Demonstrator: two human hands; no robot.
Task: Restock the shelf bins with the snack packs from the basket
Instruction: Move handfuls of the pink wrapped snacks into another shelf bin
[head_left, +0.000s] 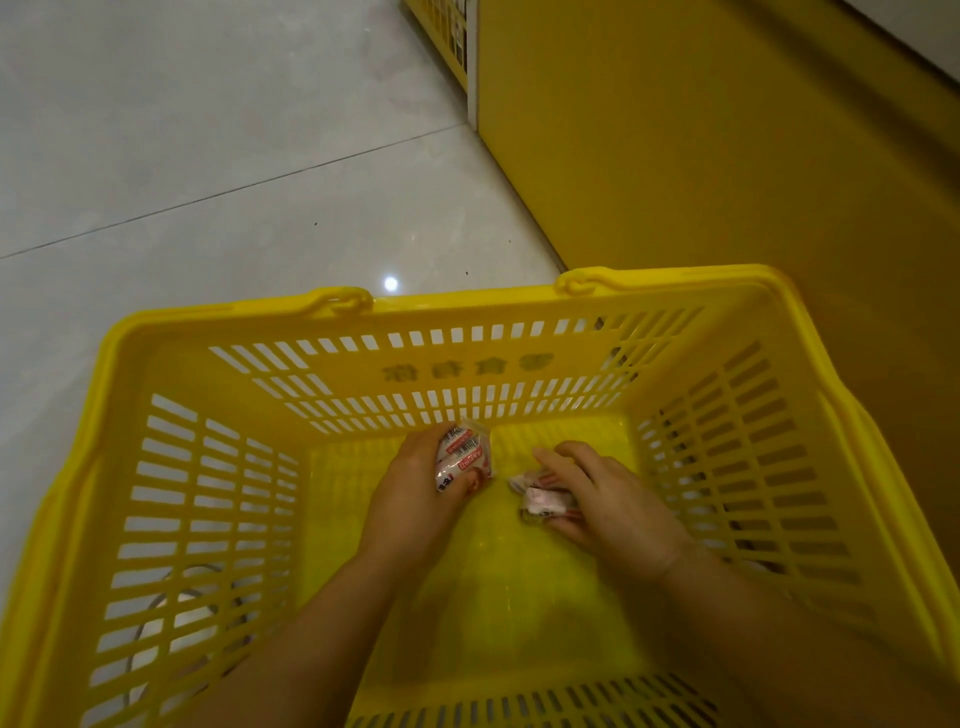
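Gripping a white-and-red pack (464, 457) with a barcode, the left hand (415, 493) has fingers and thumb curled round it, low by the far wall of the basket (467, 306). Just to its right, the right hand (608, 499) closes over small packs (540, 501) lying on the basket bottom, fingers on top and thumb below.

These look like light, soft film wrappers: crinkly, somewhat slippery and probably easy to crush. A gentle hold across the middle, or a pinch at a sealed end, should serve.

By count, there is one pack in the left hand. Under the right hand I make out one pinkish wrapper and perhaps a second, partly hidden. No others show.

One basket, yellow and slotted, stands on the pale tiled floor (208, 156), with a yellow shelf base (675, 130) to the right. No bins are plainly in view.
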